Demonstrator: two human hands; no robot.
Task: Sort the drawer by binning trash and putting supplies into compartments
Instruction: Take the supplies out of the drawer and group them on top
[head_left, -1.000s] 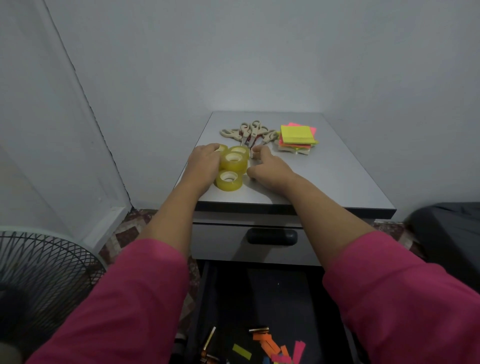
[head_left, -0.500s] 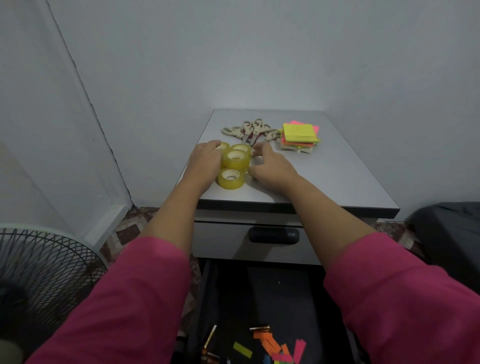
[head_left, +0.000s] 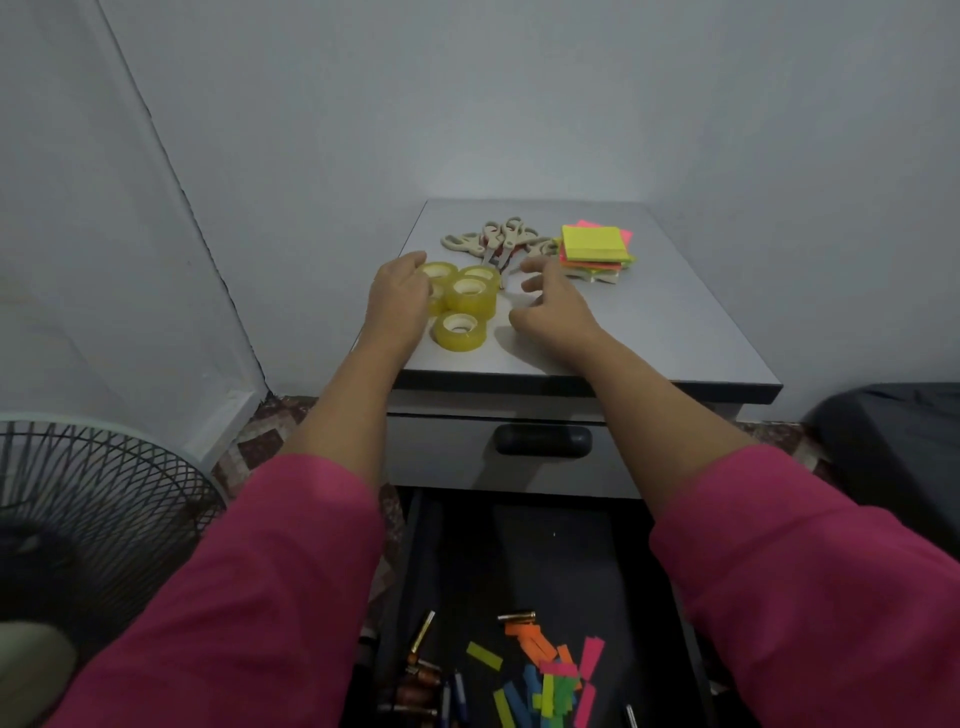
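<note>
Several yellow tape rolls (head_left: 470, 293) stand clustered on the grey cabinet top (head_left: 649, 322). My left hand (head_left: 397, 299) rests against the left side of the cluster, fingers touching the rear-left roll. To the right of the rolls, my right hand (head_left: 553, 306) hovers apart from them, its fingers spread and loosely bent, holding nothing. Behind the rolls lie several beige scissors (head_left: 498, 241) and a stack of coloured sticky notes (head_left: 595, 252). Below, the open dark drawer (head_left: 550, 566) holds coloured paper strips (head_left: 550, 680) and batteries (head_left: 421, 670).
A closed drawer with a black handle (head_left: 543, 440) sits under the cabinet top. A black fan grille (head_left: 88, 519) stands at the lower left. A dark object (head_left: 893, 447) is at the right. Walls close in behind and on the left.
My right hand has drawn away from the tape rolls to the right and its fingers have spread. My left hand stays against the rolls.
</note>
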